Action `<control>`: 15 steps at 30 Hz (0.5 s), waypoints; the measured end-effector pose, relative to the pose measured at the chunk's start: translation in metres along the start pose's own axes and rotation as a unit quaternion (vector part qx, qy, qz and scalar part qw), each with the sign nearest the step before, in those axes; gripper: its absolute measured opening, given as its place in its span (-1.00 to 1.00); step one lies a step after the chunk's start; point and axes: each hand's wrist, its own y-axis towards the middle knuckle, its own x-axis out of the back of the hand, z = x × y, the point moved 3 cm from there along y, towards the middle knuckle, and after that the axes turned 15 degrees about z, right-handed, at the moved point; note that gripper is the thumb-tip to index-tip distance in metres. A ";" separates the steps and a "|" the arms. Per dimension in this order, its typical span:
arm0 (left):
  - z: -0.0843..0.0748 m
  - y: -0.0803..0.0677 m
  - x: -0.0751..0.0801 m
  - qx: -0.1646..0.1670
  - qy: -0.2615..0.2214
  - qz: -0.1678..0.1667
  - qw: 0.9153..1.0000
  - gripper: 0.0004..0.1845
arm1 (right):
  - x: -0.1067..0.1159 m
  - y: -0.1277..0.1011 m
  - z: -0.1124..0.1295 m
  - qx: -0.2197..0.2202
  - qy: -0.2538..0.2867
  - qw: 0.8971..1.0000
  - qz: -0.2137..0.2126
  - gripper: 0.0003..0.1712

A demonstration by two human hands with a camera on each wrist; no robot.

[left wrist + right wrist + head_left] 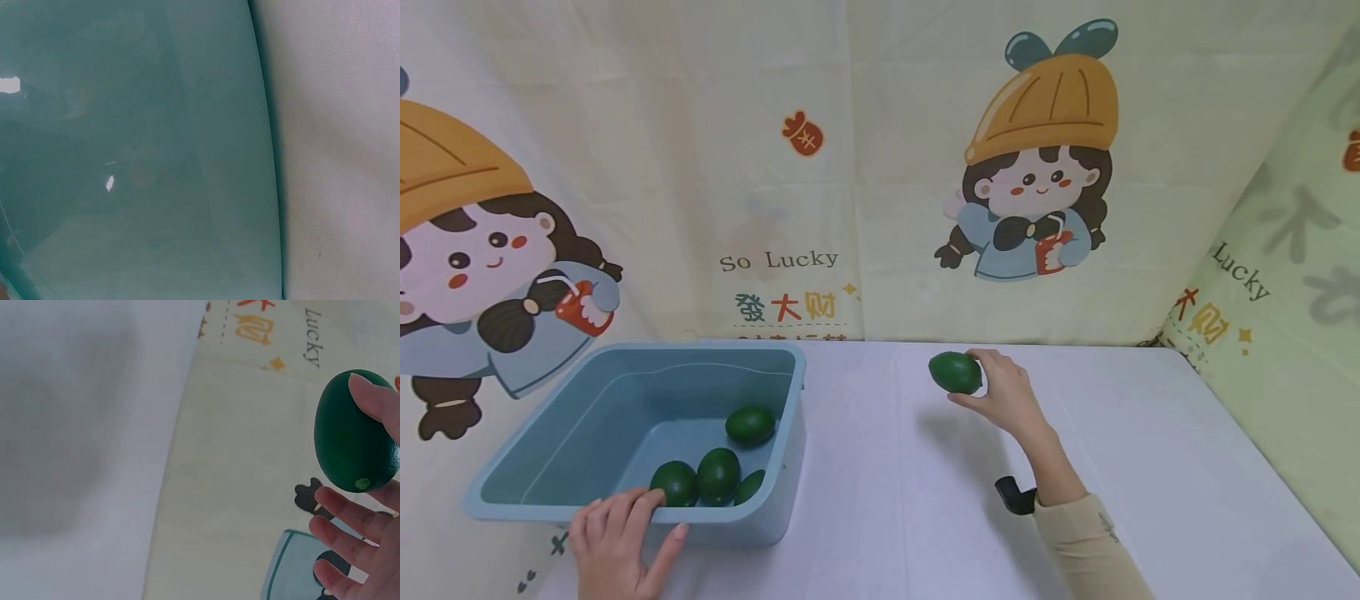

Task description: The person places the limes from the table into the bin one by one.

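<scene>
While the white table carried a blue tub at its near left, the left hand rested on the tub's near rim with fingers hooked over the edge. Inside the tub, toward its near right corner, lay four dark green avocados. Farther right, the right hand pinched a fifth avocado between thumb and fingertips, raised above the table.

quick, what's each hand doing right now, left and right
Left hand: grips the near rim of the blue tub.
Right hand: holds a green avocado above the table.
</scene>
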 end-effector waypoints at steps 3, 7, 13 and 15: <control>0.000 0.000 0.000 -0.001 -0.001 0.000 1.000 -0.40 | -0.001 0.005 0.008 0.009 0.001 1.000 -0.001 -0.23; 0.000 0.000 0.000 0.007 0.003 0.006 1.000 -0.43 | -0.003 0.010 0.018 0.022 0.001 1.000 -0.002 -0.24; 0.000 0.000 0.000 0.007 0.008 0.007 1.000 -0.40 | -0.004 0.017 0.032 0.041 0.004 0.999 -0.003 -0.27; 0.000 0.001 0.000 0.005 0.008 0.004 1.000 -0.36 | -0.005 0.019 0.036 0.044 0.003 0.999 -0.002 -0.27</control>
